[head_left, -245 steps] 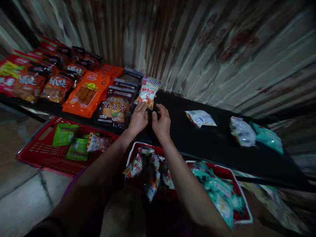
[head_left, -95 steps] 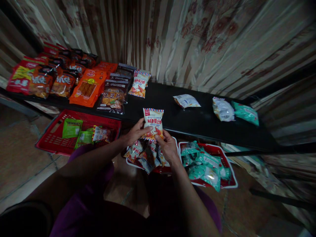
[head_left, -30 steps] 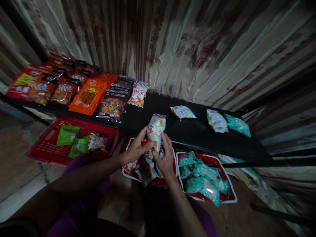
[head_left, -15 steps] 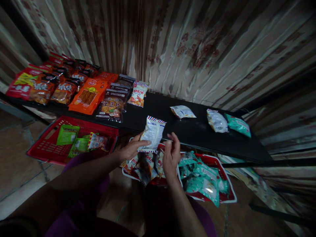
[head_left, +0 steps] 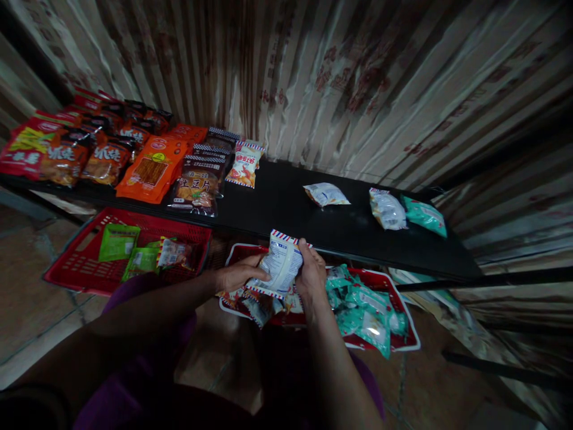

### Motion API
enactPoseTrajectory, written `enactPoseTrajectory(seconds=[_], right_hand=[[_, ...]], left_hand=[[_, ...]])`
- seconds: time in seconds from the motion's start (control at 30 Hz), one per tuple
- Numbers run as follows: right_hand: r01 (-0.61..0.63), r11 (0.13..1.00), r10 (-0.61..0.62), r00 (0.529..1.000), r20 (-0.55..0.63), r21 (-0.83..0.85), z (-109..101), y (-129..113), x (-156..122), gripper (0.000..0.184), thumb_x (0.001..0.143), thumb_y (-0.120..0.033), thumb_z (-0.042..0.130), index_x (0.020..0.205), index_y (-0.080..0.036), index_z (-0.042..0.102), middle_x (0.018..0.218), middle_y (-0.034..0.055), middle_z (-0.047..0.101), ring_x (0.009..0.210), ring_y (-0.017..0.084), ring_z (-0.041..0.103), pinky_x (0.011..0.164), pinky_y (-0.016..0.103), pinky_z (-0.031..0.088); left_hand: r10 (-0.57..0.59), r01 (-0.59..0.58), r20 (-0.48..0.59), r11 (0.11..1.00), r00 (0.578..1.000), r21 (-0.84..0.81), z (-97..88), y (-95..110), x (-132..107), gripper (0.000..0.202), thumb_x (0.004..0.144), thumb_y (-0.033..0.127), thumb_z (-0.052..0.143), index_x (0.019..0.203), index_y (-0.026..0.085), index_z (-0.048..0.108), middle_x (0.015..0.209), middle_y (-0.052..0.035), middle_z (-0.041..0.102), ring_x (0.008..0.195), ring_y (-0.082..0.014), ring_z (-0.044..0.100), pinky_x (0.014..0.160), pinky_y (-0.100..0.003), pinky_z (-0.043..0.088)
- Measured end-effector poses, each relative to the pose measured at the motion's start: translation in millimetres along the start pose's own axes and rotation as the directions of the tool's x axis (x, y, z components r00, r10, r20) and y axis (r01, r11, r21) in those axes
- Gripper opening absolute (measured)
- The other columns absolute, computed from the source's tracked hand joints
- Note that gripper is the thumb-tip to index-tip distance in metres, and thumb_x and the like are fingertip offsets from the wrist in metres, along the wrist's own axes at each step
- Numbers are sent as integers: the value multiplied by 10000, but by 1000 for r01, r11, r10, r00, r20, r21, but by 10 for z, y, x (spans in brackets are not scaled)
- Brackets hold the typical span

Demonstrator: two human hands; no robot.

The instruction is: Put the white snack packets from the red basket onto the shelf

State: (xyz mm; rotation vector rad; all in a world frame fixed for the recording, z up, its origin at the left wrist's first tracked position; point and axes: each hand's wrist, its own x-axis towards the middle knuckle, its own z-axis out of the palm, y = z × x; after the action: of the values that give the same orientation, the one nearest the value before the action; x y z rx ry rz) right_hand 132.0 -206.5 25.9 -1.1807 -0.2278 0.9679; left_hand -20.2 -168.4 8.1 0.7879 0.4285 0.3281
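Between my hands is a white snack bag (head_left: 282, 264) with red and blue striped ends, its printed back facing up. My left hand (head_left: 239, 275) grips its lower left side, thumb on top. My right hand (head_left: 312, 269) is closed on its right edge. Below the bag, a red basket with a white rim (head_left: 228, 310) holds more snack bags of this kind, partly hidden by my hands. On the black shelf (head_left: 277, 197) ahead, a similar bag (head_left: 245, 164) stands front outward beside the brown potato-chip bags (head_left: 194, 186). Two white bags (head_left: 326, 194) (head_left: 387, 209) lie farther right.
Orange snack packs (head_left: 152, 169) and red and black bags (head_left: 107, 158) fill the shelf's left end. A green bag (head_left: 424, 216) lies at its right. Below are a red basket (head_left: 80, 263) with green packs and another basket (head_left: 414, 334) of green bags. A curtain (head_left: 313, 77) hangs behind.
My right hand has closed on the right edge of the snack bag, which was held by my left hand alone. The bag has come slightly lower. The view has shifted a little.
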Motion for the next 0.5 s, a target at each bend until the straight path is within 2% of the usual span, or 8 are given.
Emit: enactPoseTrajectory(seconds=[0.13,0.2,0.33,0.4,0.5], right_hand=[[8,1000,-8,998,-57,-11,-15,1,33,347,514,-420,832,645,-162,640,543,-27,660,428,111,568,445,222,440],[24,999,-27,997,-69,-44,-21,20,41,348,523,-431,824,640,-162,637,530,-34,648,414,103,547,433,219,418],[36,992,-40,999,-26,-123,-11,84,26,350,548,-450,805,625,-154,635,500,-43,616,403,88,504,436,216,391],[41,988,-43,999,-15,-149,-4,114,17,349,558,-458,797,620,-154,635,486,-49,599,402,85,489,446,218,390],[46,981,-50,999,-12,-187,-6,142,18,344,582,-470,780,632,-160,640,505,-48,606,418,87,491,461,221,398]], left_hand=[[55,-60,44,988,998,144,-6,28,-8,625,668,199,717,1257,191,508,1236,-82,600,1113,-245,553,927,-350,416],[101,-108,49,978,994,180,-2,53,2,609,703,268,721,1266,193,499,1270,-91,572,1139,-250,537,940,-357,412],[191,-173,-59,958,980,228,21,91,48,578,732,432,693,1211,145,539,1201,-123,602,1041,-243,583,871,-338,447],[240,-195,-126,937,963,291,23,94,73,581,724,499,676,1154,121,574,1139,-126,627,964,-223,600,814,-310,461],[293,-205,-165,890,942,407,9,82,92,557,729,555,636,1062,108,622,1028,-108,656,854,-186,599,732,-273,464]])
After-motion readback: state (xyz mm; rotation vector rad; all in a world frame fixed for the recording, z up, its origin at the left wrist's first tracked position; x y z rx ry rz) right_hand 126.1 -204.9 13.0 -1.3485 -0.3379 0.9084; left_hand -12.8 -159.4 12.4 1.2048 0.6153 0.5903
